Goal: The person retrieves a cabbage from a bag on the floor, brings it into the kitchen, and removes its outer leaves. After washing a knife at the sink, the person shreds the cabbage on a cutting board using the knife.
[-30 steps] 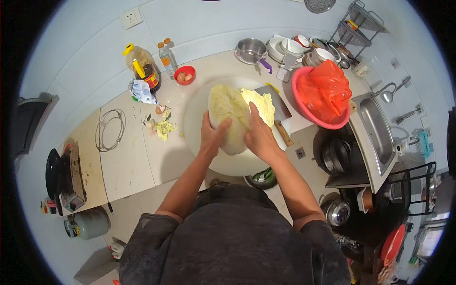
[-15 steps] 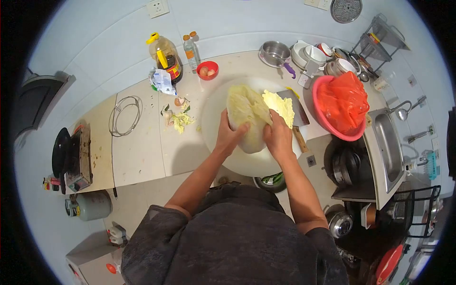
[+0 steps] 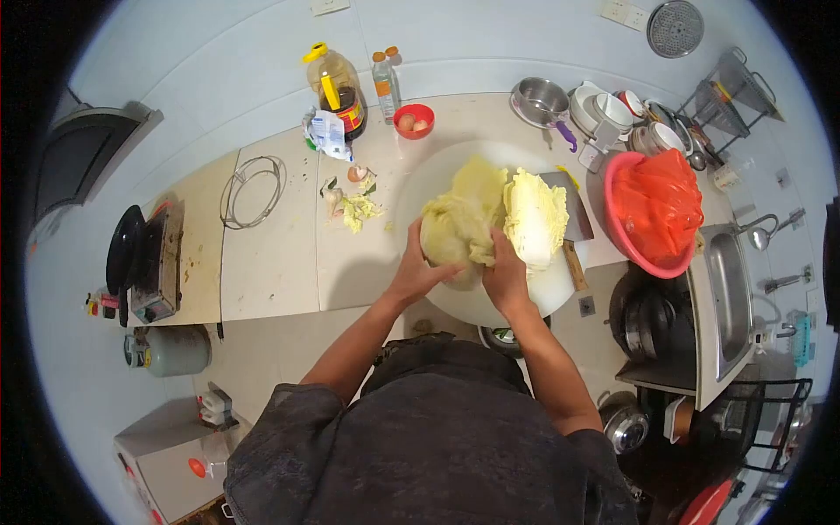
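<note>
In the head view, my left hand and my right hand grip a napa cabbage piece from both sides. A crumpled, see-through plastic bag seems to cover its near part, while yellow leaves show at the far end. Both thumbs press on the near side. Below them is a round white board. A cut napa cabbage half lies on it, just right of my right hand. Beside that half rests a cleaver, its wooden handle pointing toward me.
Cabbage scraps lie left of the board. Behind are a red bowl of eggs, an oil jug and a steel pot. A pink basin holding a red bag stands right, before the sink. A stove is far left.
The bag is pulled back toward me, and more of the cabbage's yellow leaves show at the far end. The view has shifted left, so the counter things appear farther right.
</note>
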{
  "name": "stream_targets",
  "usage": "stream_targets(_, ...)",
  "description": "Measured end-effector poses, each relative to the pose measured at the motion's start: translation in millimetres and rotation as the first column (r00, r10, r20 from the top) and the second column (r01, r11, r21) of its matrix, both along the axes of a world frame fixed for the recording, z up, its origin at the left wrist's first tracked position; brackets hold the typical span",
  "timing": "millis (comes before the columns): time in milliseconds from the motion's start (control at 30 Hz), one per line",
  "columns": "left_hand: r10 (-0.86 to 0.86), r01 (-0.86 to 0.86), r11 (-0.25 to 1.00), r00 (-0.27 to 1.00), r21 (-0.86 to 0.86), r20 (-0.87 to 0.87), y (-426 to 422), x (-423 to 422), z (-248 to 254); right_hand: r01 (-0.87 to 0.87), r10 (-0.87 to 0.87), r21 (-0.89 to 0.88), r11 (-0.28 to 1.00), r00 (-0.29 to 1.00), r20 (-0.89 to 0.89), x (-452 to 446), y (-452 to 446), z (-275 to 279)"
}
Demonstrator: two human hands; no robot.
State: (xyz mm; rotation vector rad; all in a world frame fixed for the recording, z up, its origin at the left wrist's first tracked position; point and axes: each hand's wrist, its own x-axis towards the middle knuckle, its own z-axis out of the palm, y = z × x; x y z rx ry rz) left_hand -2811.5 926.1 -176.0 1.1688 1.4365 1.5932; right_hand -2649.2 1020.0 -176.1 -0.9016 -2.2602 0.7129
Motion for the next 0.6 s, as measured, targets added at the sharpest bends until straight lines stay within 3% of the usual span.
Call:
stream_targets(33,0.023,-0.023,1.000,1.000,-0.017,-0.019,-0.7,-1.8,3.6,-0.008,0.006,0.069,0.998,1.000,0.023,-1.1,-1.5,-3.4)
stream_targets(233,0.014,-0.013,0.999,1.000,-0.048,0.019,-9.2,-4.0,15.1,-0.073,0.073,-0.006,0.997,0.997,0.007,9.4,-9.1,-6.9)
stream_targets(300,0.020,-0.020,1.000,1.000,-0.011,0.004,-9.2,0.5,5.1,-0.058,0.057,-0.094,0.994,0.998,-0.011,14.6,-10.9,-4.5)
stream_targets(400,0.061,-0.067,0.996,0.991,-0.055,-0.119,-16.0,10.2,16.1,-0.017,0.006,-0.184,0.983,0.998,-0.061,21.8,-13.2,-8.7)
stream_targets(533,0.029,-0.050,0.989,0.987,-0.137,-0.155,-20.8,19.6,27.6,0.025,-0.054,-0.259,0.966,0.993,-0.105,30.1,-14.3,-23.2)
stream_targets(600,0.018,-0.045,0.990,0.980,-0.131,-0.200,-20.8,24.9,30.0,0.032,-0.046,-0.152,0.988,0.995,-0.086,33.0,-18.6,-18.7)
